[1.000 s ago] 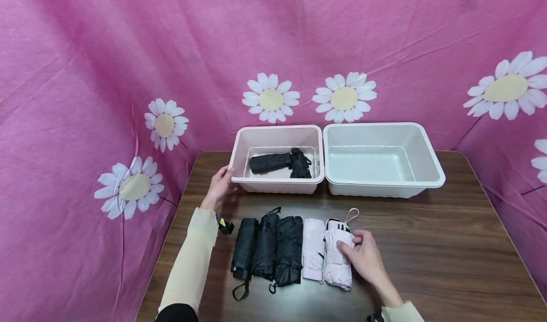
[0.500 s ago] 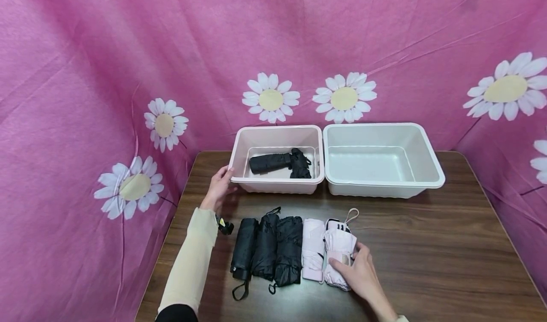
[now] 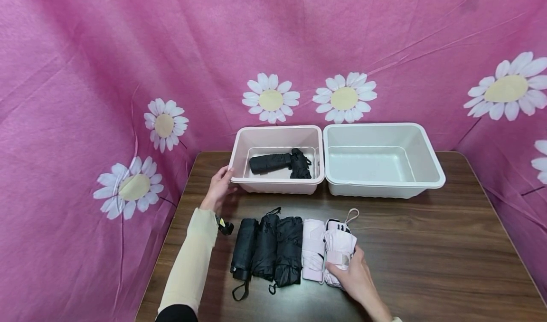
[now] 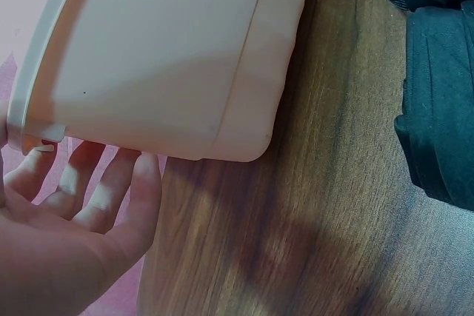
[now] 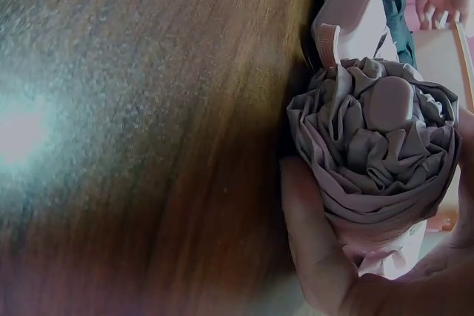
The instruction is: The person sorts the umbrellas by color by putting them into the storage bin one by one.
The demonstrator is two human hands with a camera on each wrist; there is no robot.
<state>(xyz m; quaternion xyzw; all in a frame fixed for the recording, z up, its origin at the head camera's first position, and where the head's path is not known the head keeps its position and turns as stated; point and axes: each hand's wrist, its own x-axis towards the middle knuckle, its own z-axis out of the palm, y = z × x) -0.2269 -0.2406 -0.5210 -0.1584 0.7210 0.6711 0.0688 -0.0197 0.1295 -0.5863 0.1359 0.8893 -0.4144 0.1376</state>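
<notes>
My right hand (image 3: pixel 360 278) holds the lower part of a pale pink folded umbrella (image 3: pixel 340 242) lying at the right end of a row. In the right wrist view, fingers and thumb curve round its bunched fabric end (image 5: pixel 374 160). Beside it lies a second pale pink folded umbrella (image 3: pixel 313 248), then several black folded umbrellas (image 3: pixel 289 250). My left hand (image 3: pixel 219 187) grips the front left corner of a pale pink plastic bin (image 3: pixel 278 186); the left wrist view shows fingers (image 4: pixel 118 190) against its outer wall. Black folded umbrellas (image 3: pixel 270 163) lie inside that bin.
A white plastic bin (image 3: pixel 380 190) stands right of the pink one, their rims side by side, near the back of the wooden table (image 3: pixel 461 246). Behind the table hangs a pink cloth (image 3: pixel 299 37) printed with daisies.
My right hand has slid down the end umbrella toward its near end, and its band now shows. The left hand and both bins have stayed put.
</notes>
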